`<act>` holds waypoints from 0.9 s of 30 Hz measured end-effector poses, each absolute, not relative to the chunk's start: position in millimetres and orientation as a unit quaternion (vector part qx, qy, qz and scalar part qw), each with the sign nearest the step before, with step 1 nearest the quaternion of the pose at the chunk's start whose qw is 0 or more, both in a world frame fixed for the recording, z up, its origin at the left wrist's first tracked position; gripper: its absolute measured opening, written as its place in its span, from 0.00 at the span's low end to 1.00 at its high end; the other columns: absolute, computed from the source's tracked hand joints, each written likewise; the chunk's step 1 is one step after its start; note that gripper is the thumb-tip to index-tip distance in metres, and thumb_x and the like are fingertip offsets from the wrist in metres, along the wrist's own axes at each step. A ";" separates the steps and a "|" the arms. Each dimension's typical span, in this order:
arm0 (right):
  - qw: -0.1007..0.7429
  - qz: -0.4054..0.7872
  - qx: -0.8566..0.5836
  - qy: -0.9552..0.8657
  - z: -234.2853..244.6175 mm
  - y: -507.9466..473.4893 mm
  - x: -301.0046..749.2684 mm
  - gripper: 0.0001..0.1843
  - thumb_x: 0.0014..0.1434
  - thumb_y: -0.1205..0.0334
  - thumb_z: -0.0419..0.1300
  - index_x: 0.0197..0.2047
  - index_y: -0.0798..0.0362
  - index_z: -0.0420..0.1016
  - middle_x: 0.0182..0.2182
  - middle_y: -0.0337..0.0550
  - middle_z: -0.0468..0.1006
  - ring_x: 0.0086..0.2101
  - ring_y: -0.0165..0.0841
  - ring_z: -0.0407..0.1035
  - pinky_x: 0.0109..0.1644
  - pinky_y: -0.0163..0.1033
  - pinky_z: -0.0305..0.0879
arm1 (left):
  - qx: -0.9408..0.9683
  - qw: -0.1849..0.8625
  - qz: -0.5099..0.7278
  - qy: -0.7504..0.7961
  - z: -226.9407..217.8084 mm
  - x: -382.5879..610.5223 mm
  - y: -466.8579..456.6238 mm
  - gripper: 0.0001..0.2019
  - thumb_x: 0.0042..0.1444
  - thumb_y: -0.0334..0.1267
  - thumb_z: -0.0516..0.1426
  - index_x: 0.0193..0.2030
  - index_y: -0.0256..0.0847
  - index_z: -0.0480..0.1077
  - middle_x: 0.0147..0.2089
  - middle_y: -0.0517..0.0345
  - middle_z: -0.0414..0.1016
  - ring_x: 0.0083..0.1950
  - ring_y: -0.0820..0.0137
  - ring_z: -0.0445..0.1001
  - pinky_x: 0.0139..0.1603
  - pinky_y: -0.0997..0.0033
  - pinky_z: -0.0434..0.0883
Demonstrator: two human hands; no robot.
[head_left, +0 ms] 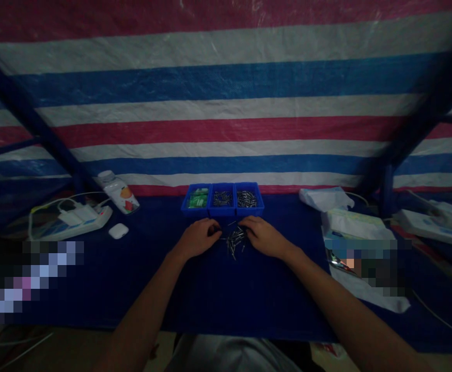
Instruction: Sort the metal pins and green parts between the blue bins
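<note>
A loose pile of small metal pins (234, 243) lies on the dark blue table cover (226, 294), directly in front of me. My left hand (198, 237) rests at the pile's left side with curled fingers, and my right hand (262, 236) sits at its right side, fingertips at its edge. Whether either hand pinches a pin is too small to see. Just beyond the hands stands a blue three-compartment tray (222, 207), holding green packets (198, 198) on the left and metal parts in the middle (222, 198) and right (247, 199) compartments.
A power strip with white plugs (71, 219), a white earbud case (118, 231) and a printed bottle (119, 192) sit to the left. White bags and papers (326, 199) and another power strip (427, 222) lie to the right. Blue posts (384, 191) and a striped tarp (226, 108) stand behind.
</note>
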State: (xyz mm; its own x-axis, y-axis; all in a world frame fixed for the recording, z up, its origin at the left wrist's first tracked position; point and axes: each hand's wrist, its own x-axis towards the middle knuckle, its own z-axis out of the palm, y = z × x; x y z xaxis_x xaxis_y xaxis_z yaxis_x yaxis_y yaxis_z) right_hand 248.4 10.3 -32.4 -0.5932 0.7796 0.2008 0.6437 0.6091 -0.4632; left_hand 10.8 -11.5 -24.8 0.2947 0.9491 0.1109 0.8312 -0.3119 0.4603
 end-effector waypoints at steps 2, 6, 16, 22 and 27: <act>0.182 0.141 -0.393 -0.890 -33.3 10.9 250.2 0.19 0.61 0.70 0.51 0.52 0.56 0.76 0.48 0.50 0.76 0.49 0.37 0.68 0.58 0.43 0.60 | 0.792 0.153 0.177 0.564 -27.0 12.3 -11.4 0.09 0.57 0.40 0.56 0.42 0.43 0.74 0.37 0.57 0.75 0.36 0.67 0.73 0.37 0.67 0.66; 0.169 0.101 -0.392 -0.899 -33.2 8.4 247.6 0.16 0.64 0.66 0.50 0.48 0.54 0.78 0.43 0.49 0.77 0.45 0.36 0.69 0.53 0.42 0.62 | 0.803 0.140 0.163 0.556 -29.3 13.3 -11.0 0.05 0.56 0.36 0.55 0.38 0.43 0.72 0.36 0.58 0.74 0.36 0.67 0.72 0.37 0.68 0.66; 0.204 0.117 -0.415 -0.879 -33.7 1.6 230.0 0.13 0.65 0.61 0.53 0.47 0.53 0.77 0.43 0.47 0.77 0.44 0.35 0.66 0.51 0.43 0.59 | 0.820 0.123 0.160 0.536 -30.5 15.7 -10.5 0.06 0.60 0.38 0.54 0.41 0.43 0.71 0.43 0.57 0.73 0.41 0.67 0.73 0.41 0.67 0.68; 0.216 0.126 -0.418 -0.873 -36.5 -3.2 223.4 0.16 0.66 0.58 0.52 0.50 0.52 0.75 0.47 0.47 0.75 0.50 0.39 0.62 0.54 0.45 0.58 | 0.827 0.140 0.179 0.514 -35.3 15.6 -5.1 0.08 0.63 0.36 0.53 0.40 0.43 0.73 0.44 0.55 0.74 0.43 0.65 0.74 0.47 0.65 0.68; 0.257 0.147 -0.454 -0.841 -35.0 -1.1 223.8 0.16 0.66 0.54 0.52 0.49 0.52 0.76 0.47 0.48 0.76 0.50 0.39 0.63 0.53 0.46 0.58 | 0.815 0.168 0.250 0.496 -29.5 23.9 -8.3 0.07 0.63 0.37 0.53 0.41 0.42 0.73 0.39 0.57 0.76 0.39 0.67 0.74 0.43 0.67 0.69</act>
State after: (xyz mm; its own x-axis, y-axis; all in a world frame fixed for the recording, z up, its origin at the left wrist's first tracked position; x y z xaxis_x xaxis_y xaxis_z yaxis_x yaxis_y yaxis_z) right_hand 223.8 -1.1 -35.0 -0.4565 0.8383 0.2981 0.6874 0.5450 -0.4800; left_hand 23.9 -8.3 -29.5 0.3835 0.8917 0.2406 0.7242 -0.4520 0.5208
